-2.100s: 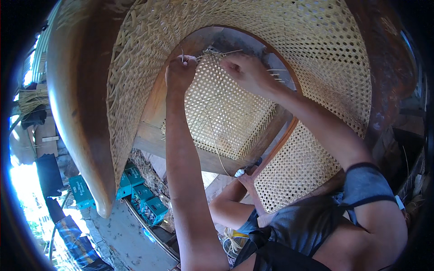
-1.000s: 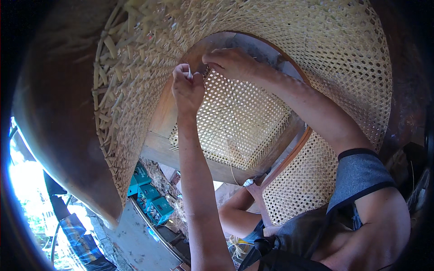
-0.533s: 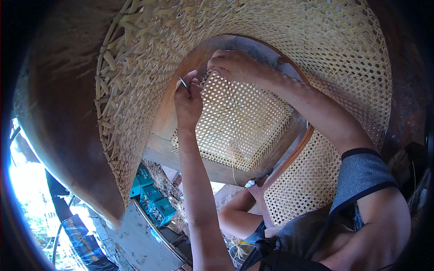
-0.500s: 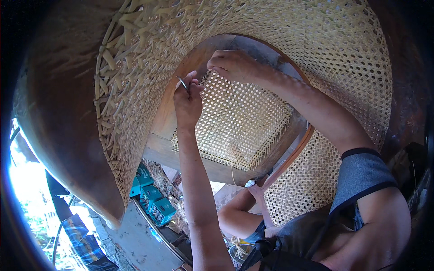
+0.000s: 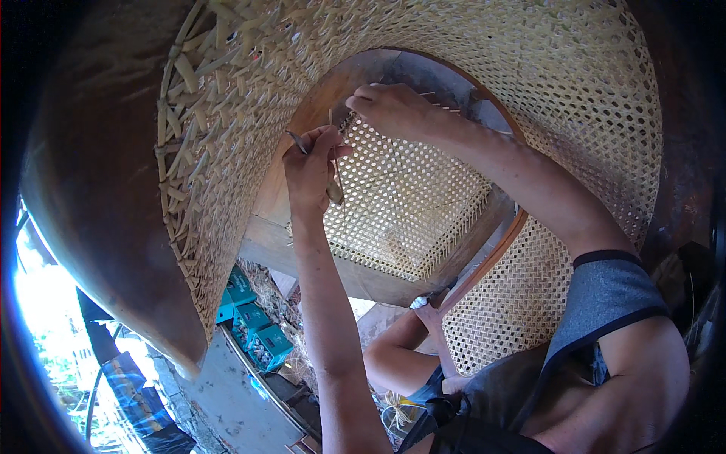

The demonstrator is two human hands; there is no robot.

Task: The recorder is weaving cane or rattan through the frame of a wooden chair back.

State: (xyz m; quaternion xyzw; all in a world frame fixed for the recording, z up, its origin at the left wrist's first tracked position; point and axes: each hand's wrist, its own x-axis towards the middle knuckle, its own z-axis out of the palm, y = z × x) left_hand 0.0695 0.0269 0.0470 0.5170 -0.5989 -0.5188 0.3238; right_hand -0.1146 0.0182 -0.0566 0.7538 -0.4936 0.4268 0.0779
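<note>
A woven cane seat panel (image 5: pixel 408 204), with open holes, is set in a wooden seat frame (image 5: pixel 363 280). Over the frame's far left edge, my left hand (image 5: pixel 308 170) is closed around a small tool (image 5: pixel 335 192); a metal end sticks out past the knuckles, and its exact kind is unclear. A thin cane strand rises beside its fingertips. My right hand (image 5: pixel 393 110) reaches across to the panel's far corner, its fingers pinched together at the edge. What it grips is hidden by the fingers. Loose strand ends show behind its wrist.
A tall curved cane back (image 5: pixel 227 129) with ragged strand ends wraps around the seat, joined to dark wood (image 5: pixel 98 174) at left. More woven cane (image 5: pixel 507 303) lies at right beside a wooden rail (image 5: pixel 484 280). Teal boxes (image 5: pixel 268 346) holding small pieces stand below left.
My left hand has shifted slightly left and turned, bringing the tool's lower part into sight. My right hand stays at the far corner, with loose strand ends now visible behind it.
</note>
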